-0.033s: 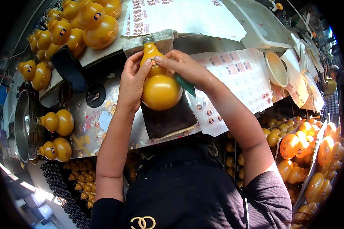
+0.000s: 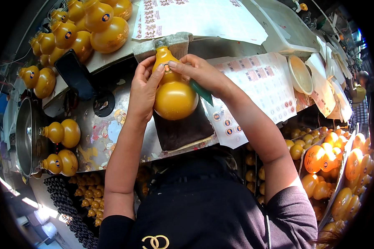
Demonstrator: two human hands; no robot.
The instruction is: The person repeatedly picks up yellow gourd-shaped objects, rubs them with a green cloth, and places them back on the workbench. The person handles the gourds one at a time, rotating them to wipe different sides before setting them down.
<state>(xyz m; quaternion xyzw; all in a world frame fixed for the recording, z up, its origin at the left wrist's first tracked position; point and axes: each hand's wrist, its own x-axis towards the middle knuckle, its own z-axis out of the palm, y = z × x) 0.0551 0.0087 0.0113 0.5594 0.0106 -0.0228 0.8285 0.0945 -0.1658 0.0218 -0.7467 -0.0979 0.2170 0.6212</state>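
A glossy yellow gourd-shaped bottle (image 2: 175, 99) lies with its clear neck pointing away from me, on a dark cloth pad (image 2: 183, 135) and a grey folded cloth (image 2: 183, 46). My left hand (image 2: 145, 85) is closed around the left side of its upper bulb. From the right, my right hand (image 2: 199, 70) grips the same bulb. Both thumbs press beside a small round sticker (image 2: 167, 67) on the bulb. A green flat pointed piece (image 2: 201, 92) sticks out from under my right hand; its hidden end cannot be made out.
Sticker sheets (image 2: 257, 91) lie at the right, with more printed sheets (image 2: 199, 18) at the back. Several gourd bottles (image 2: 108, 35) stand back left, near a phone (image 2: 72, 70) on a stand. A metal bowl (image 2: 25, 137) is far left. Crates of gourds (image 2: 320, 157) sit lower right.
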